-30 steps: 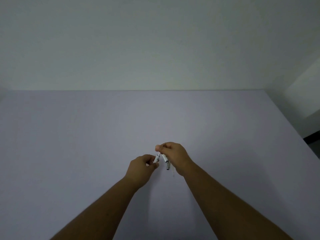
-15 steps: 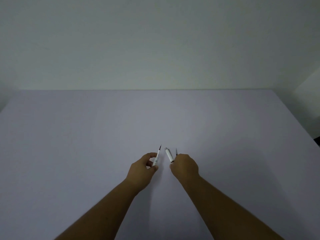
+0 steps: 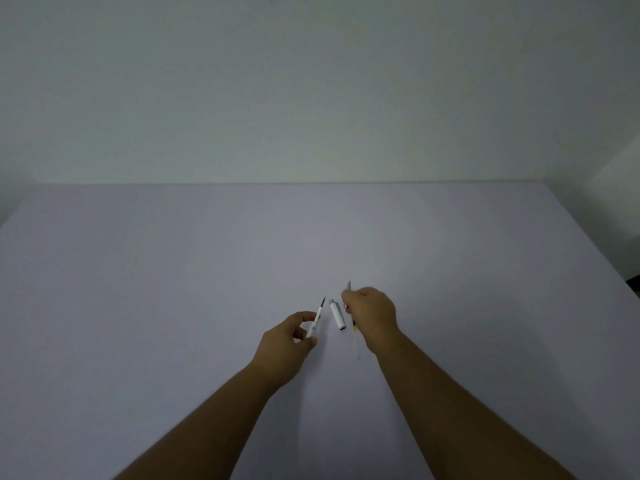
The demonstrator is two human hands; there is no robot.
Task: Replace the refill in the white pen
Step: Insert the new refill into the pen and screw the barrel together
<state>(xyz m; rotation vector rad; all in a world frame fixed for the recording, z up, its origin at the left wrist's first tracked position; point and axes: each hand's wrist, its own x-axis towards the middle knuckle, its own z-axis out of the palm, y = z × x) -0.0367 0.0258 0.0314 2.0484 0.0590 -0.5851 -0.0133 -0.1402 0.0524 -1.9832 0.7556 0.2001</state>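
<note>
Left hand [image 3: 284, 344] pinches pen half [image 3: 313, 325], refill tip at 12 o'clock; right hand [image 3: 372, 317] closed on spare refill [image 3: 348, 285]; white cap piece [image 3: 336, 315] on desk [image 3: 138, 306] between—pull old refill straight out.

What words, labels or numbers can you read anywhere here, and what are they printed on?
No text can be read.
The white pen body in the left hand bears a small dark mark, too small and blurred to read.
The white pen piece on the table and the thin refill in the right hand show no lettering.
</note>
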